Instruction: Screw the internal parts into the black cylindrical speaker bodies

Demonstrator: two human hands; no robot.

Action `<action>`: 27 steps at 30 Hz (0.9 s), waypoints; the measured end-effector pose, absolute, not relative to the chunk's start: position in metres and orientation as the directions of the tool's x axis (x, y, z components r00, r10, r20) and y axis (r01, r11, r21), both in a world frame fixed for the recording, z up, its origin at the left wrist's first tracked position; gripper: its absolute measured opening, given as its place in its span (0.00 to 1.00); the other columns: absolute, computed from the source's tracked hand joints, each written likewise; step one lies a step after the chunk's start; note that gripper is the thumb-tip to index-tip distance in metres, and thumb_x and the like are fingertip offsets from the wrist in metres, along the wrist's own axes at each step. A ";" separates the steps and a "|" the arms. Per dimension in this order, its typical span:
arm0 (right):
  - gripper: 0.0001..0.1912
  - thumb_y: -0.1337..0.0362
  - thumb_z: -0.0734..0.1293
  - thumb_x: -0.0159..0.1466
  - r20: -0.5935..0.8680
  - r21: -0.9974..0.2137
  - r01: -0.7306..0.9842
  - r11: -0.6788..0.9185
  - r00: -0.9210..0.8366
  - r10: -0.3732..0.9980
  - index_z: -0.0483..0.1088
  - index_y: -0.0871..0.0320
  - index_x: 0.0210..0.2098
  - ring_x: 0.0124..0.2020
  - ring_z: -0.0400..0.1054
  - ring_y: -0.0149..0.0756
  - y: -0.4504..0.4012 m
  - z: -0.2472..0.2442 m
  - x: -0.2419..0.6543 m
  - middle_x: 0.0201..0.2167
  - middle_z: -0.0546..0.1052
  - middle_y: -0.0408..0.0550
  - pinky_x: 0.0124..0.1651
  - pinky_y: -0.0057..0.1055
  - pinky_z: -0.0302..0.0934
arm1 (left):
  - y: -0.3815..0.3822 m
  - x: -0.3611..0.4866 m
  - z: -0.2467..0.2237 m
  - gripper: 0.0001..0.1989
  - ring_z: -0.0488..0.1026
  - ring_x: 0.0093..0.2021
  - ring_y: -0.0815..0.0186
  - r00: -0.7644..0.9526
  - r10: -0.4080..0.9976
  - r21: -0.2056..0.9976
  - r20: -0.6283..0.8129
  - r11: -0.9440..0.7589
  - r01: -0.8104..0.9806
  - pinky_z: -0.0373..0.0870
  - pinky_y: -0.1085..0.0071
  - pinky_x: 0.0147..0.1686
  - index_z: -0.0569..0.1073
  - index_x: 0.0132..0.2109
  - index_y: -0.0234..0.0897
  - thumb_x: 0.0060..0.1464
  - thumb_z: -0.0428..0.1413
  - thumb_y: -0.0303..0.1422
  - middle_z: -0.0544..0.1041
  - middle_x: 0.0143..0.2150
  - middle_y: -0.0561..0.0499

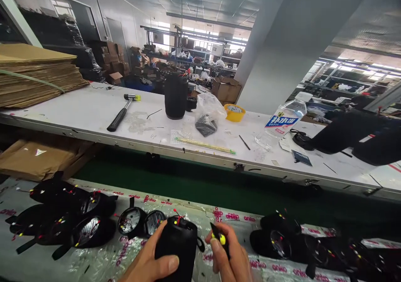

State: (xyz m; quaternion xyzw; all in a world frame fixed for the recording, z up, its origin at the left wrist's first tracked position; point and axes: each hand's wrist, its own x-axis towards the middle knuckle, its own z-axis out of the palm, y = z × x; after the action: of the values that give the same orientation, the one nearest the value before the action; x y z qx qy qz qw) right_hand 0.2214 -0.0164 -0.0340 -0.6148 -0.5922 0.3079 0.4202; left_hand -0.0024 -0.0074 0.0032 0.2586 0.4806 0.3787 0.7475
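Head camera looks down at two hands working over a near table [94, 261] covered in printed plastic sheeting. The left hand [150, 255] has its grip clamped around a black fabric-covered cylinder [174, 248], which stands upright just above the table with a small loop [200, 244] at its side. The right hand [228, 255] pinches a small black piece with a yellow tip [217, 237] between thumb and fingers, close beside the cylinder's top. Red and yellow wire ends [178, 219] poke from the cylinder's top.

Just left of the hands lie two black units with round, open silvery ends [138, 221], and more lie in clusters at the left [62, 215] and right [282, 238], all dotted with wire ends.

Across a dark green gap, a long white table [78, 110] holds a rubber mallet with a yellow head [123, 113], a tall black cylinder [176, 96], a plastic bag [209, 113], a yellow bowl [234, 113], a long ruler [205, 145] and a clear plastic bottle [285, 117]. A stack of cardboard sheets [34, 75] sits at that table's far left end.
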 end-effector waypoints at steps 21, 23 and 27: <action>0.15 0.71 0.71 0.60 0.147 0.050 0.722 0.690 -0.689 0.710 0.62 0.53 0.41 0.23 0.70 0.38 0.002 0.039 0.235 0.28 0.72 0.40 0.22 0.36 0.53 | -0.001 -0.001 0.012 0.41 0.72 0.62 0.43 0.294 0.868 0.886 -0.401 0.449 -0.117 0.70 0.57 0.59 0.70 0.62 0.47 0.40 0.70 0.49 0.81 0.58 0.51; 0.15 0.71 0.71 0.60 0.137 0.057 0.721 0.690 -0.690 0.710 0.62 0.53 0.41 0.23 0.70 0.38 0.002 0.039 0.235 0.28 0.73 0.40 0.22 0.36 0.53 | -0.001 0.000 0.013 0.41 0.73 0.60 0.43 0.291 0.872 0.896 -0.392 0.435 -0.095 0.71 0.57 0.58 0.70 0.62 0.47 0.41 0.70 0.49 0.81 0.57 0.51; 0.12 0.71 0.68 0.63 0.116 0.048 0.728 0.684 -0.684 0.720 0.61 0.52 0.41 0.24 0.70 0.37 0.002 0.042 0.235 0.28 0.73 0.39 0.23 0.35 0.54 | 0.000 0.000 0.013 0.41 0.73 0.59 0.43 0.304 0.871 0.904 -0.386 0.422 -0.061 0.71 0.57 0.57 0.67 0.63 0.44 0.43 0.68 0.49 0.81 0.56 0.49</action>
State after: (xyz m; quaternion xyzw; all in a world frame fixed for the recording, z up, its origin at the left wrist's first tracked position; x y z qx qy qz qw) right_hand 0.2352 0.0018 0.0420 -0.3950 -0.9165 -0.0449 0.0438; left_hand -0.0002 -0.0003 0.0128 0.4184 0.4838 0.3374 0.6906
